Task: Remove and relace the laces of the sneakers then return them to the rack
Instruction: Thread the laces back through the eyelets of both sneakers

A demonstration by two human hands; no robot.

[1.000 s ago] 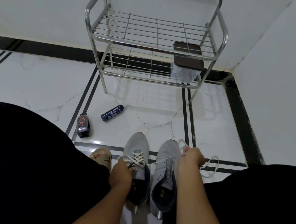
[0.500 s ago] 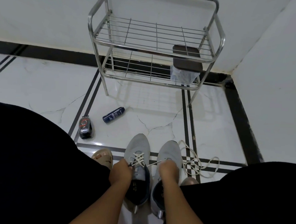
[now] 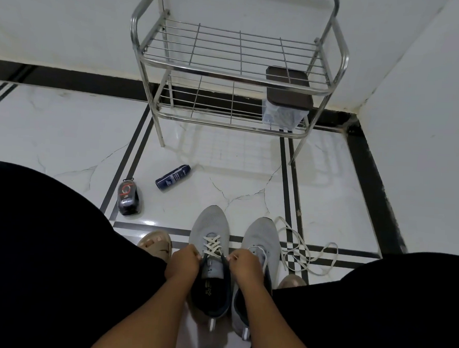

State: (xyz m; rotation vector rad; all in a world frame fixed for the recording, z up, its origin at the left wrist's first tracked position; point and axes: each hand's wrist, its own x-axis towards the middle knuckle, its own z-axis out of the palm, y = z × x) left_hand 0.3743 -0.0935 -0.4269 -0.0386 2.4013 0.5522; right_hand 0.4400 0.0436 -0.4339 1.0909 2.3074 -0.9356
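Note:
Two grey sneakers stand side by side on the white floor, toes pointing at the metal rack (image 3: 237, 74). The left sneaker (image 3: 210, 223) has a cream lace (image 3: 213, 244) crossed through its eyelets. My left hand (image 3: 184, 264) pinches the lace end at that shoe's left side, and my right hand (image 3: 244, 266) pinches the other end at its right side. The right sneaker (image 3: 261, 235) has no crossed lacing, and my right arm covers part of it. A loose cream lace (image 3: 306, 255) lies in loops on the floor to its right.
A dark blue can (image 3: 172, 177) and a black bottle with a red label (image 3: 127, 196) lie on the floor at left. A brown-lidded clear container (image 3: 286, 102) sits on the rack's lower shelf. My sandalled foot (image 3: 155, 243) is beside the left sneaker. Black clothing covers both knees.
My right hand has come in from the right, off the right sneaker, to the left sneaker's lace. The lace it was pulling taut now lies slack on the floor.

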